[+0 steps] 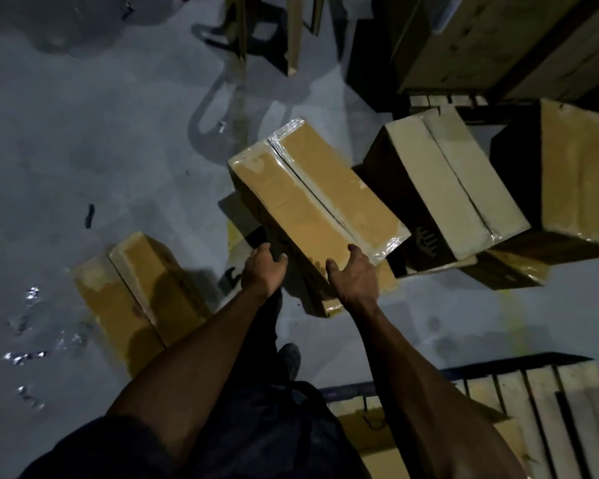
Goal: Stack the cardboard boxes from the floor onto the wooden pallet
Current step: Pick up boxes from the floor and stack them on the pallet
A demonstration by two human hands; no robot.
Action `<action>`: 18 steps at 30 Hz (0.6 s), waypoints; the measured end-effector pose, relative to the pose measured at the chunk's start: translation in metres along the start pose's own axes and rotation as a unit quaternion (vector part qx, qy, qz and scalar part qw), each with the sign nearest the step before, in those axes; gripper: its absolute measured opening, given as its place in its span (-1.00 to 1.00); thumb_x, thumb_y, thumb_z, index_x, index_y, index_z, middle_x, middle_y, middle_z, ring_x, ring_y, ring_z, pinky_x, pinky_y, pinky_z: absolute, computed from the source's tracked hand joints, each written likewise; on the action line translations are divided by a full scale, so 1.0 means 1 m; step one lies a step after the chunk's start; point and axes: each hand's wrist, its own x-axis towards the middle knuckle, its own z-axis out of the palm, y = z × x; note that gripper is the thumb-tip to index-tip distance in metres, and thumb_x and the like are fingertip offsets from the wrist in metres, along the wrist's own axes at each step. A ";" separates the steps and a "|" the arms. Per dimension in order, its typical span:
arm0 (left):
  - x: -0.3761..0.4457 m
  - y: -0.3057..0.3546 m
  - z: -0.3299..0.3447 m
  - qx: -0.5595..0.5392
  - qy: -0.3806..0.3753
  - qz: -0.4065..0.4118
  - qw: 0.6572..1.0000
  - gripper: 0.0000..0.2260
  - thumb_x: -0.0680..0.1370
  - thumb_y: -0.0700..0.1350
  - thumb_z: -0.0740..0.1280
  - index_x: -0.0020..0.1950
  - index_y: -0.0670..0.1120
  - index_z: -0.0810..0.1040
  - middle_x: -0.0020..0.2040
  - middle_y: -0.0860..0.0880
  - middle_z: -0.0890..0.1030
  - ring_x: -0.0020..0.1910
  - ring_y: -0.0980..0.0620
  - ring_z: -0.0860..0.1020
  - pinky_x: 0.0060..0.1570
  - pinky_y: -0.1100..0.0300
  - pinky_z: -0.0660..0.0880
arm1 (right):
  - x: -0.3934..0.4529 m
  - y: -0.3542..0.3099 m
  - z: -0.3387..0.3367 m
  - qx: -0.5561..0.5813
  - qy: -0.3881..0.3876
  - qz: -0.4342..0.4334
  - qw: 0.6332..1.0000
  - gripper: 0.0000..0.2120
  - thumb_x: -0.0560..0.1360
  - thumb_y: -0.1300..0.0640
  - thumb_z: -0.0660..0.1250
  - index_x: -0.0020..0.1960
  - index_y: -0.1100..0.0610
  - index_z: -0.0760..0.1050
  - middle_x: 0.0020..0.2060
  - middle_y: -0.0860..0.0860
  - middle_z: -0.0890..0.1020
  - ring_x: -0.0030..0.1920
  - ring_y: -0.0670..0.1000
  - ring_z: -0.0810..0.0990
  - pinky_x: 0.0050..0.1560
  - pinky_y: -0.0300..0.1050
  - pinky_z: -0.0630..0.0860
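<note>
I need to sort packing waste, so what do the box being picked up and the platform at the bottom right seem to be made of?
Box: brown cardboard, matte; glossy clear tape or film glints along its seam and ends. Platform: pale slats with gaps, apparently bare wood, on a dark blue frame of unclear material.

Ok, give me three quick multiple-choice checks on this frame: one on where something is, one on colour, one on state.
1. Where is the pallet?
A. top left
B. bottom right
C. centre

2. What colour is the floor?
A. grey
B. red
C. green

3. What are the hands doing with the tilted box?
A. hanging away from it
B. lying flat on the floor
C. holding its near end

Answers:
1 B: its slats show at the bottom right corner.
2 A: the bare floor looks grey throughout.
3 C: the left hand and right hand each curl on a near corner of the box.
</note>
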 end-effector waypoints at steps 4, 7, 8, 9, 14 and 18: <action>0.041 0.020 0.011 0.012 -0.007 -0.029 0.999 -0.46 0.68 0.05 0.23 0.61 -0.10 0.21 0.56 -0.11 0.32 0.47 -0.21 0.37 0.35 -0.01 0.38 | 0.053 -0.003 -0.010 -0.025 -0.011 0.007 1.000 -0.34 0.56 -0.17 0.29 0.54 0.14 0.25 0.43 0.17 0.45 0.40 0.23 0.43 0.34 0.18 0.43; 0.080 0.030 0.021 -0.001 -0.005 -0.065 0.998 -0.44 0.68 0.03 0.25 0.61 -0.15 0.19 0.57 -0.13 0.29 0.48 -0.20 0.35 0.35 0.00 0.37 | 0.098 -0.009 -0.012 -0.038 -0.016 0.022 0.999 -0.34 0.57 -0.17 0.29 0.54 0.14 0.25 0.43 0.18 0.45 0.41 0.24 0.41 0.35 0.16 0.41; 0.094 0.034 0.023 -0.009 -0.006 -0.079 0.997 -0.42 0.67 0.04 0.25 0.62 -0.15 0.17 0.58 -0.14 0.28 0.49 -0.20 0.33 0.38 -0.01 0.35 | 0.113 -0.012 -0.011 -0.045 -0.020 0.027 0.998 -0.35 0.57 -0.17 0.28 0.54 0.14 0.25 0.43 0.18 0.44 0.40 0.24 0.41 0.34 0.15 0.41; 0.111 0.034 0.027 -0.013 -0.006 -0.093 0.996 -0.40 0.67 0.05 0.26 0.62 -0.16 0.15 0.58 -0.15 0.26 0.50 -0.22 0.32 0.40 -0.04 0.35 | 0.129 -0.015 -0.010 -0.056 -0.024 0.026 0.998 -0.35 0.58 -0.17 0.28 0.54 0.15 0.25 0.42 0.18 0.44 0.40 0.24 0.41 0.33 0.15 0.40; 0.160 0.028 0.032 -0.057 0.020 -0.164 0.985 -0.37 0.62 0.10 0.31 0.57 -0.20 0.25 0.48 -0.25 0.40 0.38 -0.29 0.43 0.28 -0.07 0.44 | 0.195 -0.023 -0.013 -0.102 -0.029 0.022 0.994 -0.35 0.57 -0.17 0.26 0.54 0.14 0.25 0.43 0.18 0.43 0.40 0.24 0.40 0.32 0.12 0.39; 0.240 0.000 0.081 -0.218 0.018 -0.265 0.939 -0.12 0.47 0.30 0.42 0.58 -0.19 0.24 0.51 -0.18 0.37 0.43 -0.22 0.41 0.34 -0.04 0.42 | 0.304 -0.011 0.029 -0.136 -0.088 0.031 0.986 -0.29 0.54 -0.24 0.27 0.56 0.10 0.22 0.47 0.17 0.38 0.44 0.24 0.36 0.36 0.14 0.37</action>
